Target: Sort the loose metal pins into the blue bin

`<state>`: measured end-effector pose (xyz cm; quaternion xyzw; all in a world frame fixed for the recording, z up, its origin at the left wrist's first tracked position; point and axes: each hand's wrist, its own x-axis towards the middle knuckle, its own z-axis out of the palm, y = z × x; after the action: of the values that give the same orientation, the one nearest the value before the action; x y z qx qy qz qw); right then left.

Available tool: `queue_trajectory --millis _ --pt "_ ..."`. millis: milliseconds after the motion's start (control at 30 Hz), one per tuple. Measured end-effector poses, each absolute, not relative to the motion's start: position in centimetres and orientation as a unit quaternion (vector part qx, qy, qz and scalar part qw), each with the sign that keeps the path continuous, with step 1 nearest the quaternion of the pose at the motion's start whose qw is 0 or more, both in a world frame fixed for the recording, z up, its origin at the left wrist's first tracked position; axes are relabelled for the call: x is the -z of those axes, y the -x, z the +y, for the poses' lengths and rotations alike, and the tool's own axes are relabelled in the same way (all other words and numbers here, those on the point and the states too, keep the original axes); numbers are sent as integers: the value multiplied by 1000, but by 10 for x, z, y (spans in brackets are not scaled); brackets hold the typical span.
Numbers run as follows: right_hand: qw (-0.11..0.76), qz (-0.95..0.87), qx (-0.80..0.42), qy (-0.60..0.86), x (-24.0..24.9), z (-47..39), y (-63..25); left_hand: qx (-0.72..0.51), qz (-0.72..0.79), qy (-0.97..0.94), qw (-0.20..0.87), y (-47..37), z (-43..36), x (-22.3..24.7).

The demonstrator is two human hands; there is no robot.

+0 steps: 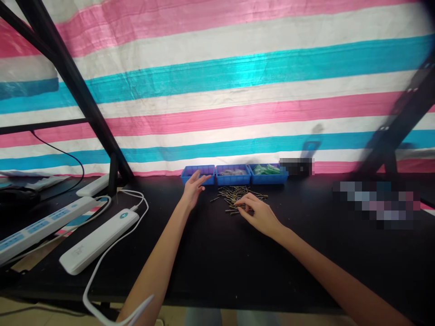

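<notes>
Brass-coloured thin metal pieces are lying in a loose, criss-crossed pile on the black bench, toward the middle of its far edge, just in front of three blue bins; a few strays are lying apart at the pile's left side and near side; right hand is hovering low at the pile's right side, thumb and fingertips bunching in a narrow pinch; cannot tell whether a piece is sitting in it; left hand is stretching to the left bin, fingers standing wide, nothing visibly held; cannot tell whether it is touching the bin; the bins are standing in a row along the far edge; middle bin is holding pale bits, right bin is holding green and pale ones; left bin's contents are mostly hiding behind the hand; white power bank is lying slantwise toward the bench's left edge, white cable plugging into its far end and looping past the near edge; white power strip is lying farther left; striped sheet is hanging behind the far edge; pixelated patches are covering items toward the far right corner and beside the right bin.
</notes>
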<state>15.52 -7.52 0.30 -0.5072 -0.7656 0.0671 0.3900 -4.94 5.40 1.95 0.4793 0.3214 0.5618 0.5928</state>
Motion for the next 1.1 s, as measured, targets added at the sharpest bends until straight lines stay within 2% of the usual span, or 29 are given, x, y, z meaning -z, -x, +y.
queue_trajectory --millis 67,200,267,500,800,1100 --pt "386 -767 -65 509 -3 -75 -156 -555 339 -520 553 51 54 -19" --pt "383 -771 -64 505 -2 -74 -156 -447 448 -706 318 60 53 -17" --pt "386 -771 -63 502 -2 -74 -156 -381 469 -758 247 65 52 -13" --pt "377 -777 -56 501 0 -73 -156 -297 477 -797 222 62 50 1" --pt "363 -776 -41 514 0 -73 -156 -350 439 -801 206 58 45 -10" --pt "386 -715 -21 582 -1 -72 -156 -351 316 -837 275 3 4 9"
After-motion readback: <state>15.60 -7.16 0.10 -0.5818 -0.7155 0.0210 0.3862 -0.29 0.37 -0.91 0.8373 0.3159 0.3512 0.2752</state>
